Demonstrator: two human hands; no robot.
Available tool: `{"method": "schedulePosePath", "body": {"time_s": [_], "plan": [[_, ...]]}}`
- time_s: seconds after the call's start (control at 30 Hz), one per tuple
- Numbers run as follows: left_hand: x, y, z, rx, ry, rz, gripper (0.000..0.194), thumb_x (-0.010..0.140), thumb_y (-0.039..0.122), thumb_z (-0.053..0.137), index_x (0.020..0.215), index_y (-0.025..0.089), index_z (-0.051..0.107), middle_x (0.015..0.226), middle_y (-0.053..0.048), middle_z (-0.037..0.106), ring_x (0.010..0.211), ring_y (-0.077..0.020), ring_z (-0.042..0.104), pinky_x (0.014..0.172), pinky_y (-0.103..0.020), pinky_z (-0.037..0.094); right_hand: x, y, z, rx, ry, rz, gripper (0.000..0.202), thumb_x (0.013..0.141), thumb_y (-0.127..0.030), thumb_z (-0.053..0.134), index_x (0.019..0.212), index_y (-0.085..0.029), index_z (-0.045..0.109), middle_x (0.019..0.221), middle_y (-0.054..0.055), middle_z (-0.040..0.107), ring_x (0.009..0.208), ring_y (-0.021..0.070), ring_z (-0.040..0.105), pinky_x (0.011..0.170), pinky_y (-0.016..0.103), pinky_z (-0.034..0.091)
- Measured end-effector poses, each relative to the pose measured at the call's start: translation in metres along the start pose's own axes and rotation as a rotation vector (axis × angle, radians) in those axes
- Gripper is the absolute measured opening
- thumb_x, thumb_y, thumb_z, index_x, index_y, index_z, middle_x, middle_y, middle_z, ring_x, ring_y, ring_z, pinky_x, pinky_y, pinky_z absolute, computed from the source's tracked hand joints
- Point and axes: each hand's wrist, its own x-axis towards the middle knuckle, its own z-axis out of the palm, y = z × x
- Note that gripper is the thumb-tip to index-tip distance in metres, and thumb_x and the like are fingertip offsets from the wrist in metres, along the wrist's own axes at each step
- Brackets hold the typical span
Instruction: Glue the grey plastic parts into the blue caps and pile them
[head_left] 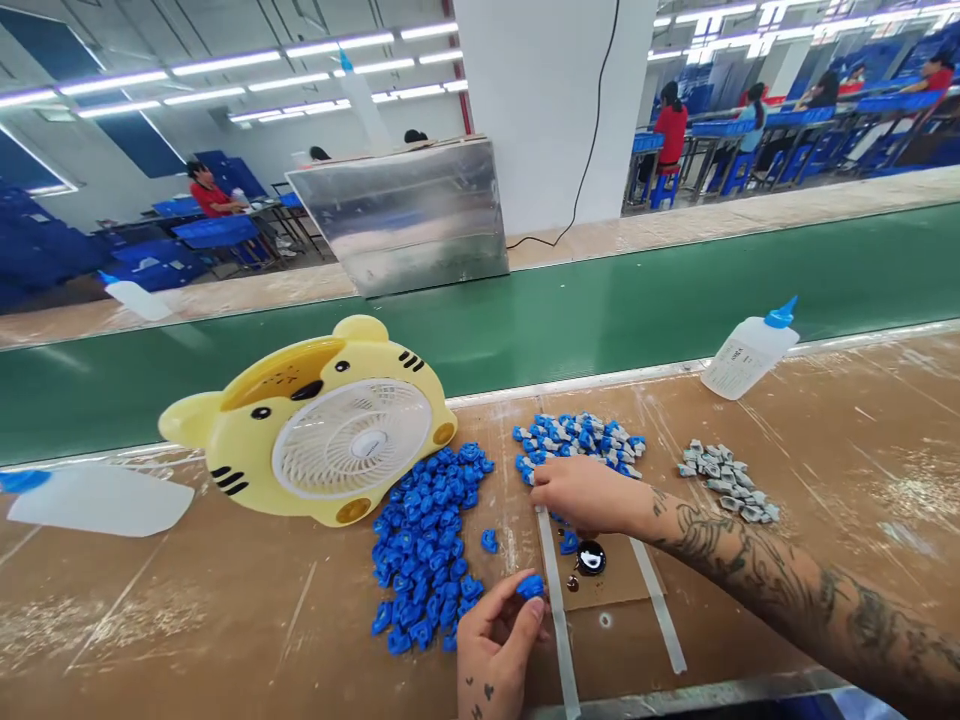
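Between the thumb and fingers of my left hand (501, 640) is a small blue part (531, 587), near the bottom centre. My right hand (581, 492) reaches in from the right, at the near edge of a pile of blue-and-grey pieces (577, 436); its fingers are bent together and their tips are partly hidden. Left of the hands lies a big heap of blue parts (424, 545), with one loose blue part (490, 541) beside it. Under my right hand, a taped cardboard piece (615, 590) carries a dark, glossy round blob (592, 558) and another blue part (569, 542).
A yellow animal-faced fan (367, 440) stands behind the blue heap. Grey parts (729, 480) lie at the right. White bottles (750, 355) (101, 498) rest on the table's two sides. A green belt (570, 310) crosses behind; people sit at far tables.
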Motion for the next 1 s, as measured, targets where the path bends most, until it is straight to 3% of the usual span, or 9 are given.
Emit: {"method": "schedulePosePath", "body": {"time_s": [0.1, 0.2, 0.3, 0.43, 0.53, 0.6, 0.8, 0.9, 1.0], "plan": [[-0.008, 0.003, 0.002, -0.066, 0.036, 0.025, 0.041, 0.06, 0.056, 0.088, 0.082, 0.021, 0.084, 0.066, -0.005, 0.078, 0.05, -0.016, 0.065, 0.051, -0.024, 0.056, 0.022, -0.005, 0.006, -0.055, -0.067, -0.125, 0.017, 0.085, -0.003, 0.064, 0.076, -0.014, 0.074, 0.091, 0.014, 0.073, 0.097, 0.0258, 0.065, 0.074, 0.031, 0.048], [-0.013, 0.007, 0.002, -0.124, 0.021, 0.04, 0.042, 0.059, 0.056, 0.088, 0.083, 0.021, 0.084, 0.069, -0.006, 0.078, 0.056, -0.0178, 0.068, 0.052, -0.024, 0.056, 0.035, -0.007, 0.01, -0.059, -0.105, -0.184, 0.02, 0.082, 0.002, 0.064, 0.069, -0.012, 0.072, 0.081, 0.014, 0.073, 0.09, 0.0256, 0.065, 0.073, 0.032, 0.049], [-0.017, 0.011, 0.001, -0.176, 0.019, 0.063, 0.041, 0.061, 0.055, 0.088, 0.084, 0.022, 0.083, 0.069, -0.005, 0.078, 0.06, -0.0194, 0.071, 0.054, -0.025, 0.057, 0.033, -0.008, 0.007, -0.023, -0.082, -0.199, 0.017, 0.086, -0.001, 0.063, 0.082, -0.012, 0.075, 0.086, 0.011, 0.073, 0.09, 0.0226, 0.066, 0.078, 0.031, 0.051], [-0.018, 0.013, 0.002, -0.195, 0.009, 0.044, 0.036, 0.061, 0.051, 0.09, 0.079, 0.022, 0.08, 0.064, -0.004, 0.077, 0.057, -0.0191, 0.07, 0.054, -0.026, 0.056, -0.006, -0.01, 0.005, 0.263, 0.147, -0.07, 0.021, 0.095, -0.013, 0.059, 0.11, -0.015, 0.073, 0.097, 0.009, 0.073, 0.09, 0.0176, 0.068, 0.08, 0.028, 0.052], [-0.016, 0.011, 0.006, -0.214, -0.017, 0.003, 0.036, 0.06, 0.051, 0.09, 0.077, 0.02, 0.078, 0.064, -0.005, 0.076, 0.055, -0.0183, 0.068, 0.052, -0.025, 0.055, -0.051, -0.011, 0.016, 0.675, 0.389, 0.092, 0.015, 0.094, -0.024, 0.064, 0.098, -0.018, 0.078, 0.097, 0.007, 0.074, 0.085, 0.0163, 0.069, 0.075, 0.026, 0.053], [-0.013, 0.011, 0.011, -0.237, -0.029, -0.024, 0.039, 0.057, 0.051, 0.091, 0.075, 0.019, 0.078, 0.064, -0.005, 0.076, 0.055, -0.0178, 0.067, 0.048, -0.024, 0.052, -0.08, -0.012, 0.027, 0.82, 0.485, 0.212, 0.019, 0.091, -0.035, 0.069, 0.091, -0.019, 0.08, 0.095, 0.007, 0.074, 0.082, 0.0166, 0.068, 0.073, 0.027, 0.053], [-0.003, 0.016, 0.028, -0.051, -0.057, -0.019, 0.029, 0.056, 0.039, 0.092, 0.072, 0.02, 0.077, 0.064, -0.003, 0.074, 0.059, -0.018, 0.069, 0.05, -0.021, 0.052, -0.128, -0.015, 0.062, 1.141, 0.622, 0.553, 0.032, 0.082, -0.05, 0.076, 0.086, -0.018, 0.079, 0.089, 0.008, 0.075, 0.082, 0.0191, 0.069, 0.073, 0.028, 0.056], [0.003, 0.021, 0.033, 0.118, -0.091, 0.082, 0.026, 0.055, 0.036, 0.092, 0.068, 0.02, 0.076, 0.076, -0.006, 0.078, 0.073, -0.0215, 0.074, 0.065, -0.025, 0.06, -0.137, -0.016, 0.073, 1.187, 0.663, 0.596, 0.03, 0.08, -0.047, 0.077, 0.081, -0.018, 0.079, 0.087, 0.008, 0.074, 0.08, 0.0187, 0.068, 0.072, 0.028, 0.055], [0.009, 0.024, 0.034, 0.271, -0.113, 0.133, 0.026, 0.059, 0.038, 0.09, 0.074, 0.02, 0.077, 0.073, -0.006, 0.078, 0.068, -0.0213, 0.074, 0.064, -0.026, 0.061, -0.141, -0.017, 0.078, 1.178, 0.693, 0.593, 0.027, 0.082, -0.044, 0.076, 0.082, -0.018, 0.079, 0.085, 0.007, 0.072, 0.074, 0.0166, 0.066, 0.068, 0.026, 0.054]]}}
